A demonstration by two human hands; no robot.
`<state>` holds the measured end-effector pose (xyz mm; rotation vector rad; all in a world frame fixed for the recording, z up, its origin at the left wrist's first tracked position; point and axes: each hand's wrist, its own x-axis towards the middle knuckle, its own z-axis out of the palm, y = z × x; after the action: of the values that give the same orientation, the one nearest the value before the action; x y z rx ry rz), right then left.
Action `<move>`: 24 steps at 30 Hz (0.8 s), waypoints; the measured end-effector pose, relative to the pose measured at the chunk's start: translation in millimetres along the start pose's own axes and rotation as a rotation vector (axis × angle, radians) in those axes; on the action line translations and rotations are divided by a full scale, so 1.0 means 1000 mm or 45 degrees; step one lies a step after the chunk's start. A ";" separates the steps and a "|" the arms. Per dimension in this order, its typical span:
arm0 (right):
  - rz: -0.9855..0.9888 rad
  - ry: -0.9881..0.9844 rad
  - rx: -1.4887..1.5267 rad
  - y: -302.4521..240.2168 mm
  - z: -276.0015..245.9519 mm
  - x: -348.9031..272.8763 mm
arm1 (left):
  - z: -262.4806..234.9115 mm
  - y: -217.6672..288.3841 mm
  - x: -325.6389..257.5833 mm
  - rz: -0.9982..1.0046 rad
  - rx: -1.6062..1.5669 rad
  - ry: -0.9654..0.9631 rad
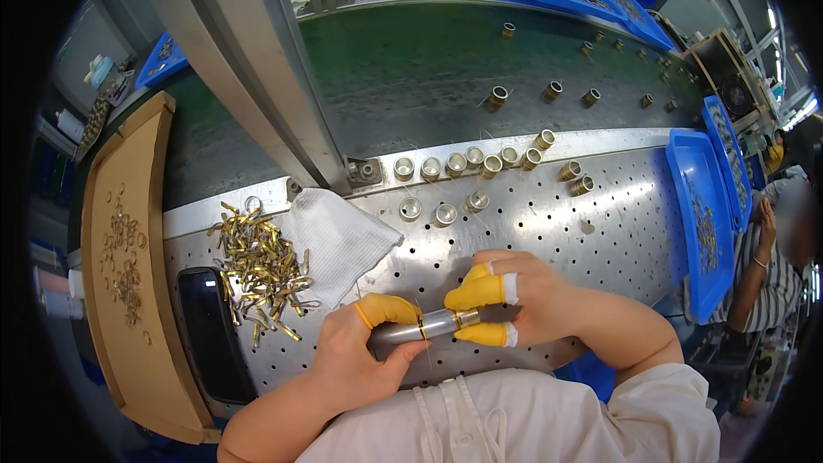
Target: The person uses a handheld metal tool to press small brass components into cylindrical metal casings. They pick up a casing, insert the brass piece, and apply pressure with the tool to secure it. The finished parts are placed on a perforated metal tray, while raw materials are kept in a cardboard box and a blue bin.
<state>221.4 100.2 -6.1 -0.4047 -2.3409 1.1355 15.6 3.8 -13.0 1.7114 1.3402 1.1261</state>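
Observation:
My left hand [345, 350], with a yellow finger cot, is closed round a smooth grey metal rod [396, 333]. A short brass-and-silver sleeve [465, 319] sits at the rod's right end, pinched by the yellow-covered fingers of my right hand [536, 296]. Thin wires stick out from the rod beside my left fingertips. Beyond my hands, several similar cup-like metal sleeves [445, 214] stand on the perforated metal table [514, 236]. To the left lies a heap of small brass-coloured strips [261, 270], next to a folded white cloth [339, 236].
A dark phone [212, 334] and a cardboard tray [159, 360] of small rings lie at the left. A metal post [249, 60] rises before the green conveyor belt [403, 60], which carries more sleeves. Blue trays [686, 171] line the right, where another person [759, 279] sits.

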 end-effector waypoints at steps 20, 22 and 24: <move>0.745 0.566 -0.538 0.092 -0.124 0.068 | -0.004 0.005 -0.003 -0.244 -0.206 0.088; 0.686 0.349 -0.964 0.100 -0.120 0.078 | -0.005 0.005 -0.002 -0.229 -0.155 0.112; 0.623 0.236 -1.175 0.102 -0.120 0.081 | -0.006 0.007 0.001 -0.190 -0.125 0.136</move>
<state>226.0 277.3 1.1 -1.3847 -2.5248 0.0779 12.5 2.9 -4.4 1.4742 1.4284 1.1908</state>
